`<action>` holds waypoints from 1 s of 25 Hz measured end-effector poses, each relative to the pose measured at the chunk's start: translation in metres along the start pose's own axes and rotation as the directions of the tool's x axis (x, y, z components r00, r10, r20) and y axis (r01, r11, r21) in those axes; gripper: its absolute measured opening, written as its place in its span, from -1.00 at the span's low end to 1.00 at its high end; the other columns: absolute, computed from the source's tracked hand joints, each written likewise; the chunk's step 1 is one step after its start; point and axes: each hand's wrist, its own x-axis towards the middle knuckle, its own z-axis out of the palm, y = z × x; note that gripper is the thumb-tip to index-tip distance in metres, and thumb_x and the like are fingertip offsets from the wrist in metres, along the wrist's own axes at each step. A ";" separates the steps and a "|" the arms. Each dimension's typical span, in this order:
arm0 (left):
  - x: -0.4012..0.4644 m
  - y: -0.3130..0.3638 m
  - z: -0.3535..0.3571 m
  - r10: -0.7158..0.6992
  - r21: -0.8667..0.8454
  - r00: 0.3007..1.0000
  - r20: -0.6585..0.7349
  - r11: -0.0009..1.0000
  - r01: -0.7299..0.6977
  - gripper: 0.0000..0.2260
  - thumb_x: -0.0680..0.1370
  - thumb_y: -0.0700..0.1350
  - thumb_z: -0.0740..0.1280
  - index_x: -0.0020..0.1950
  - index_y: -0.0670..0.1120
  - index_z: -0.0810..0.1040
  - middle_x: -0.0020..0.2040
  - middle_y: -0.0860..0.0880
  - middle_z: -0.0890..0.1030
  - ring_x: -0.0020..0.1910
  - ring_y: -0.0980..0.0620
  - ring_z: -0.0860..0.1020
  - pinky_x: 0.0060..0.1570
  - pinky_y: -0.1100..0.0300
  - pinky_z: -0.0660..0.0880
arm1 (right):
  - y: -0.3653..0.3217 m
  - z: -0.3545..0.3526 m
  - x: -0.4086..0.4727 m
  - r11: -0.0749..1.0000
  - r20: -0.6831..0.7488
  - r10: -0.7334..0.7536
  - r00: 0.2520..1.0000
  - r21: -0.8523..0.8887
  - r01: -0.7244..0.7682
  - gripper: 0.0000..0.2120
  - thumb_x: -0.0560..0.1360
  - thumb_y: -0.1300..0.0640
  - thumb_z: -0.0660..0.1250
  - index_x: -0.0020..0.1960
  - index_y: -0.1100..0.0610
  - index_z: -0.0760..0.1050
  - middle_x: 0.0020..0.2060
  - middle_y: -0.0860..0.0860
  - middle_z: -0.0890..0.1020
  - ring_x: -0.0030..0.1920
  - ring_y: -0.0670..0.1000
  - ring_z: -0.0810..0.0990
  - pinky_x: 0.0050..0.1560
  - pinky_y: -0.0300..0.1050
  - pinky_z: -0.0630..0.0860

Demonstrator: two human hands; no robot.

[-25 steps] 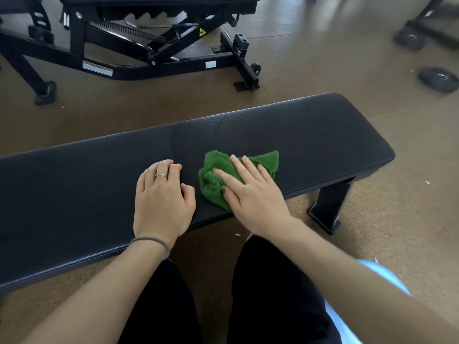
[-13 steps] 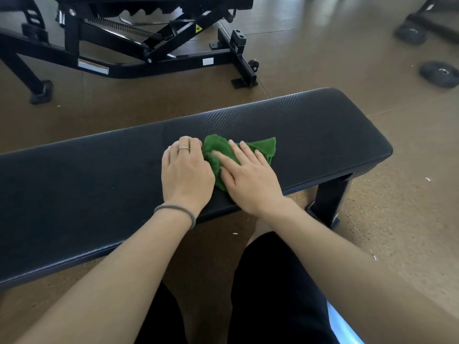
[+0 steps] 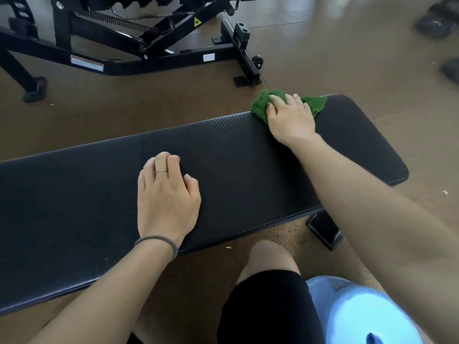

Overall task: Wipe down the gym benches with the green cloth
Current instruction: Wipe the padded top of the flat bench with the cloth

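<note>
Right hand, fingers curled over the green cloth at the flat bench pad's far edge, should press flat and overlap strokes while the loosely curled, empty left hand braces

The floor was brown and speckled, with pale daylight glaring off it toward the top of the view. Beyond the hands stood a black steel frame of another machine, with a coiled spring, a yellow warning sticker and a small wheel. Far right lay dark round weights.
</note>
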 end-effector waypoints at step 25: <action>-0.002 0.004 0.000 -0.008 0.011 1.000 0.000 1.000 0.008 -0.69 0.64 -0.05 0.17 0.33 -0.14 0.40 0.37 -0.13 0.44 0.40 -0.18 0.36 0.46 -0.13 0.34 | 0.086 -0.006 -0.043 0.929 -0.139 0.370 0.918 0.057 -0.366 -0.47 0.71 -0.13 -0.07 0.65 -0.05 0.16 0.60 0.39 0.08 0.59 0.41 0.04 0.58 0.30 -0.04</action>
